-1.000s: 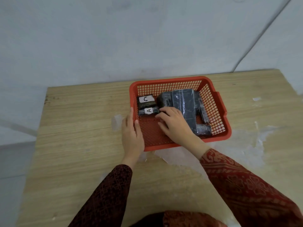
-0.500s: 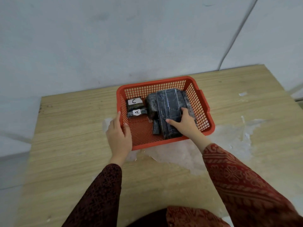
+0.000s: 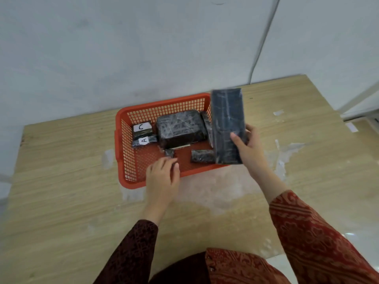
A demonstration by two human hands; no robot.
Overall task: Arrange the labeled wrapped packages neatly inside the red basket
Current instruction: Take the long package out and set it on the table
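Note:
The red mesh basket (image 3: 121, 140) stands on the wooden table. At its left lie two small dark packages, labelled C (image 3: 142, 128) and A (image 3: 144, 140). A large wrapped block (image 3: 180, 128) fills the middle. Two small dark pieces lie on the basket floor: one (image 3: 169, 153) near my left hand, another (image 3: 202, 156) further right. A narrow package (image 3: 207, 126) leans at the right wall. My right hand (image 3: 249, 146) grips a long flat dark package (image 3: 227, 124), lifted over the basket's right side. My left hand (image 3: 164, 177) hovers over the basket's front rim, fingers apart.
The wooden table (image 3: 61, 181) has pale glue or tape patches in front of and to the right of the basket. A grey wall rises just behind it, with a cable (image 3: 264, 37) running down. A white ledge (image 3: 361, 107) shows at the far right.
My right hand has lifted the long flat package off the pile and raised it at the basket's right. My left hand left the basket's left rim and moved to the front rim.

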